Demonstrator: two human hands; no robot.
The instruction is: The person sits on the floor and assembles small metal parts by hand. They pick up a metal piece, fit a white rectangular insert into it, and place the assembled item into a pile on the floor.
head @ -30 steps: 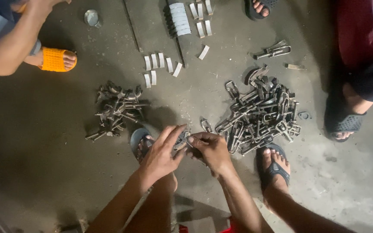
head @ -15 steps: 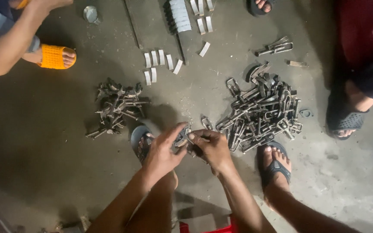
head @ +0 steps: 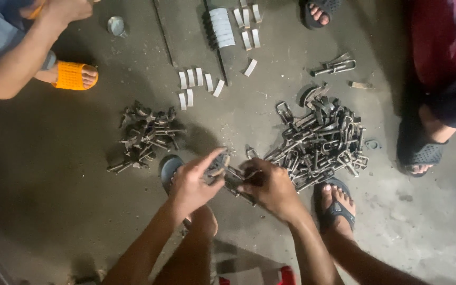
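Note:
My left hand [head: 193, 182] and my right hand [head: 270, 187] meet low over the concrete floor, both closed on one small dark metal clasp part [head: 231, 177] held between them. Right of my hands lies a big heap of dark metal loop pieces [head: 323, 140]. A smaller heap of assembled metal pieces [head: 146, 134] lies to the left. My feet in dark sandals sit at either side, the left foot [head: 170, 169] and the right foot [head: 336, 203].
Small pale flat metal strips [head: 199, 84] lie in rows further up, with a stack of them [head: 221, 26] beside a thin rod. Another person's arm and an orange sandal [head: 72, 76] are at the upper left. A second person's legs and dark sandal [head: 423, 155] are at the right.
My hands stay together on the part, with only small finger movement. The view has shifted slightly. The heaps have not moved.

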